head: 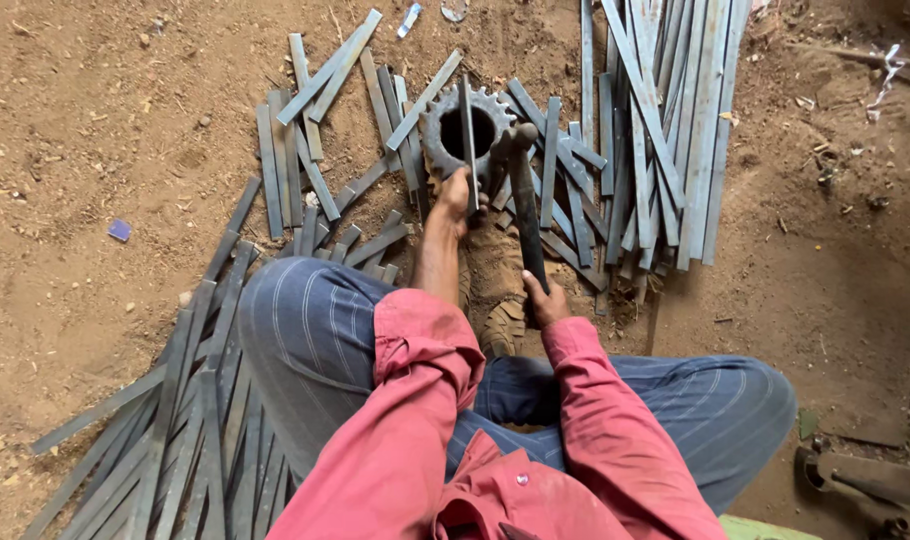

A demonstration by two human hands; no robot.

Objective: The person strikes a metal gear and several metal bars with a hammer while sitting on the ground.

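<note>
1. Head view looks down on a seated person in a red shirt and striped blue trousers, on a bare dirt floor (85, 150).
2. Flat grey metal strips lie all around: a long bundle (665, 130) at upper right, shorter cut pieces (305, 160) fanned out at upper left, and a big heap (175, 440) by the left knee.
3. A toothed steel gear ring (437, 140) lies flat on the dirt just ahead of the hands, hemmed in by the loose pieces, some leaning on its rim.
4. The left hand (457, 195) has its fingers wrapped tight round a narrow metal strip (468, 130), which lies across the gear's open centre and runs back into the fist.
5. The right hand (545, 300) is closed on the lower end of a dark hammer handle (526, 220); the hammer head (515, 135) sits at the gear's right rim, just beside the strip.
6. A sandalled foot (502, 325) shows between the two forearms.
</note>
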